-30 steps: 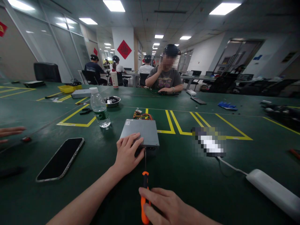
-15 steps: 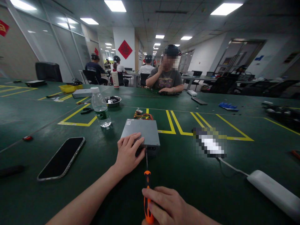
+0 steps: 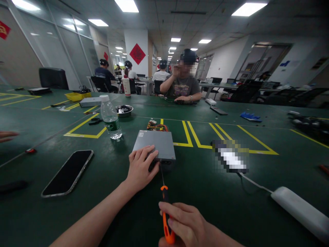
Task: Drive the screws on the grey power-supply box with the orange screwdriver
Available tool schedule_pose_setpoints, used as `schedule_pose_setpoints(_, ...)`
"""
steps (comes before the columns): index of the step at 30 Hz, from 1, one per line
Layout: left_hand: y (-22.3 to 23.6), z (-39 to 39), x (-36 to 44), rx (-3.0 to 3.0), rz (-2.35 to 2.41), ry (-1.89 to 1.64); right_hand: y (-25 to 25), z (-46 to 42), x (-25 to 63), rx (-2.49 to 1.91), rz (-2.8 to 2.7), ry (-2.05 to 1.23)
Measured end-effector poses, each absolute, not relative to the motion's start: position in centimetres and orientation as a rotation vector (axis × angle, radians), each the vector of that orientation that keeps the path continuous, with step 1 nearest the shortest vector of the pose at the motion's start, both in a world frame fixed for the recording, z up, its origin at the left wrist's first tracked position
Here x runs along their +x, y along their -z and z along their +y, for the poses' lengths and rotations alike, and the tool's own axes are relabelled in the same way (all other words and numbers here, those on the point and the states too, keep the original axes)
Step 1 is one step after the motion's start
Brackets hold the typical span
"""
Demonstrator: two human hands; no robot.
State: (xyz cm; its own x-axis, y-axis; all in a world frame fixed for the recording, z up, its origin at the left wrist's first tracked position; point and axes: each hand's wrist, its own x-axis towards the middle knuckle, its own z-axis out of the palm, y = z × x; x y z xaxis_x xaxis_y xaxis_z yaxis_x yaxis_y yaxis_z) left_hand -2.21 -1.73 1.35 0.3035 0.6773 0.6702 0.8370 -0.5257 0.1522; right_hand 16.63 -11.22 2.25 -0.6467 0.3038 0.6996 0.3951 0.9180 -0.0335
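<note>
A grey metal computer power supply unit (image 3: 162, 142) lies flat on the green table, its bundle of coloured cables (image 3: 158, 127) behind it. My left hand (image 3: 142, 168) holds it down at the near left corner, fingers on the top and thumb at the front side. In my right hand (image 3: 183, 219) is an orange and black screwdriver (image 3: 164, 193), gripped by the handle. Its thin shaft points away from me and meets the unit's front side near my left thumb. The exact spot under the tip is too dark to make out.
Left of the unit stand a water bottle (image 3: 111, 118) and a metal bowl (image 3: 124, 110); a phone (image 3: 68, 173) lies nearer. On the right are a blurred-out device with a cable and a white power strip (image 3: 299, 211). A person (image 3: 182, 82) sits opposite. Another person's hand (image 3: 7, 136) shows at left.
The screwdriver's handle has swung slightly to the right and turned in my right hand. My left hand and the power supply unit have stayed in place. The person opposite has shifted a raised hand.
</note>
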Motion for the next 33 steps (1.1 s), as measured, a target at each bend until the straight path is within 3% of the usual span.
schedule_pose_setpoints(25, -1.6, -1.7, -2.2, -2.344, -1.381, 1.010, -2.5, -11.3, 16.5, -0.476, -2.313, 0.293)
schedule_pose_setpoints(33, -1.5, -1.7, -2.2, -2.354, -1.390, 1.007, -3.5, -11.1, 16.5, -0.481, -2.410, 0.140)
